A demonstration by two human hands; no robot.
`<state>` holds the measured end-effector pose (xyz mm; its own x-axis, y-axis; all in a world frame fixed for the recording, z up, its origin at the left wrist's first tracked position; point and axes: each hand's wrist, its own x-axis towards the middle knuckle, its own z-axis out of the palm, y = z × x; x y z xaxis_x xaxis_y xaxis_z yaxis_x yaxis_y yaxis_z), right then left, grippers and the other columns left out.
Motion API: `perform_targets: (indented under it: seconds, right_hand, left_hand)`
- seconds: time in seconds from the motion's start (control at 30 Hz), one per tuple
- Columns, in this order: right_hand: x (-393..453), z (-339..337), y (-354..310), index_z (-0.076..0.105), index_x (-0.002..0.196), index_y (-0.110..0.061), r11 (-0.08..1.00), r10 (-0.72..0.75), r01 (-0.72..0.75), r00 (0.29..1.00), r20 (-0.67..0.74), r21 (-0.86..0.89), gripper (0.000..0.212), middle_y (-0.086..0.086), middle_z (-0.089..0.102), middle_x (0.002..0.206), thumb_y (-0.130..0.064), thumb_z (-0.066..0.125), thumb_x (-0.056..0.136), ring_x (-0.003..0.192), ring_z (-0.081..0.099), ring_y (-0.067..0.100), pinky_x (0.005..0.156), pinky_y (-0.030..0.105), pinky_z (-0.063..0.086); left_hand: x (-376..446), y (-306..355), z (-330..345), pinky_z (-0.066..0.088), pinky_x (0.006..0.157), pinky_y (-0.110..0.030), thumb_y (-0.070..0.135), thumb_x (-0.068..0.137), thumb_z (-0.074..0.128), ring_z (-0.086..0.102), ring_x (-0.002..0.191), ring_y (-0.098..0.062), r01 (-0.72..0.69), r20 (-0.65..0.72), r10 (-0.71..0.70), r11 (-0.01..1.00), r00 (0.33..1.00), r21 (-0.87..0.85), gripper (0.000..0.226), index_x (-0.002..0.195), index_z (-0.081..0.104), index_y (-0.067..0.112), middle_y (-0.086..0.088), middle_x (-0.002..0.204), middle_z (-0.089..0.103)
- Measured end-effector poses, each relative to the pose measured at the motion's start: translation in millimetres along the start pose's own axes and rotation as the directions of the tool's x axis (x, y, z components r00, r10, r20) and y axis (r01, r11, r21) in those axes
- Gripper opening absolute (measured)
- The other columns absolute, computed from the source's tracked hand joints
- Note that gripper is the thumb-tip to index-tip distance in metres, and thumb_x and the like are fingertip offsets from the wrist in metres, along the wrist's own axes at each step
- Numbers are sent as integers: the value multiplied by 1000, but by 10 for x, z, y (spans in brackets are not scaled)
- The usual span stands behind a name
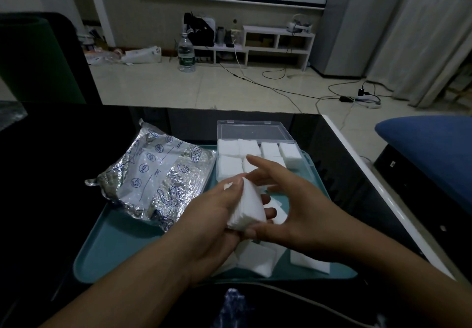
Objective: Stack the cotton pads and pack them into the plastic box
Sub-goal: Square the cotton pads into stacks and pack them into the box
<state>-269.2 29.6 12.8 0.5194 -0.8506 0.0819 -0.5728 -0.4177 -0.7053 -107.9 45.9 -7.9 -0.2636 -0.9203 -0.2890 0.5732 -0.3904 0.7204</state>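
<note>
A stack of white cotton pads [249, 206] is held above the teal tray [115, 246]. My left hand [212, 223] grips it, thumb on its near left side and fingers curled behind. My right hand [288, 210] has its thumb under the stack's lower edge, while its straight fingers reach up over the stack towards the box. The clear plastic box [302, 168] stands open at the tray's far right, its lid tipped back, with several stacks of pads inside. Loose cotton pads [258, 260] lie on the tray under my hands.
A crumpled silver foil bag [153, 174] lies on the tray's left half. The tray sits on a dark glossy table [357, 174] with a white right edge. A blue seat [431, 149] stands to the right; a cable crosses the near edge.
</note>
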Motion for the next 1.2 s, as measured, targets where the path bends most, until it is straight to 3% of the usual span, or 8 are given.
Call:
perform_targets:
  seconds: [0.17,0.3,0.43,0.7,0.8,0.93,1.07,1.2]
  right_hand:
    - [-9,13,-45,26,148,-42,997,4,-4,1000,-4,82,94,-22,51,127,-26,82,74,114,48,-9,82,2,43]
    - [1,14,-51,28,148,-40,996,-7,9,1000,-21,94,95,-19,53,127,-23,84,73,117,49,-6,85,5,45]
    - [-12,39,-95,27,147,-39,984,-3,3,1000,3,176,99,-20,48,131,-15,86,70,108,45,-24,76,-4,39]
    - [-22,58,-136,23,147,-42,986,6,-7,1000,5,168,103,-19,49,126,-13,86,70,105,50,-21,75,-1,42]
    - [-30,-16,-112,32,146,-40,1000,21,-20,999,-40,20,87,-22,54,123,-41,80,73,111,50,-13,90,7,43]
    - [-56,-165,26,68,93,-24,949,200,-226,971,-132,-218,17,-8,67,82,-40,66,85,77,62,3,74,27,54]
    - [-116,88,12,67,91,-20,773,463,-356,883,82,-526,41,-3,67,88,-60,59,85,81,63,14,78,35,55]
    - [-132,322,-72,55,104,-27,718,421,-287,904,67,-634,46,-3,53,107,-65,59,79,97,55,18,72,31,41]
  left_hand:
    - [-12,-19,-2,58,84,-48,29,94,51,67,99,-43,-11,3,10,1000,1000,13,39,128,60,11,-26,114,67]
    - [-30,-6,3,59,69,-39,30,94,51,67,99,-43,-3,28,3,1000,1000,17,42,131,58,13,-25,118,66]
    - [-40,-23,20,60,73,-41,28,99,47,65,108,-42,-5,29,5,1000,1000,3,36,131,58,15,-25,123,64]
    - [-43,-6,7,55,80,-41,21,93,63,64,111,-42,29,87,-35,997,996,74,38,130,58,15,-23,127,62]
    - [-47,21,0,56,67,-36,1,93,55,70,82,-29,-8,2,7,996,1000,93,39,126,59,21,-21,111,70]
    - [-13,94,-40,56,54,-31,0,95,46,68,60,-21,-26,-170,42,995,984,98,28,109,64,17,-11,85,74]
    - [15,116,-51,55,51,-30,3,96,46,65,56,-20,-38,-228,57,995,972,89,21,101,63,15,-13,85,70]
    - [12,102,-41,52,51,-29,8,97,49,63,53,-19,-40,-232,62,995,971,96,16,103,62,14,-12,81,70]
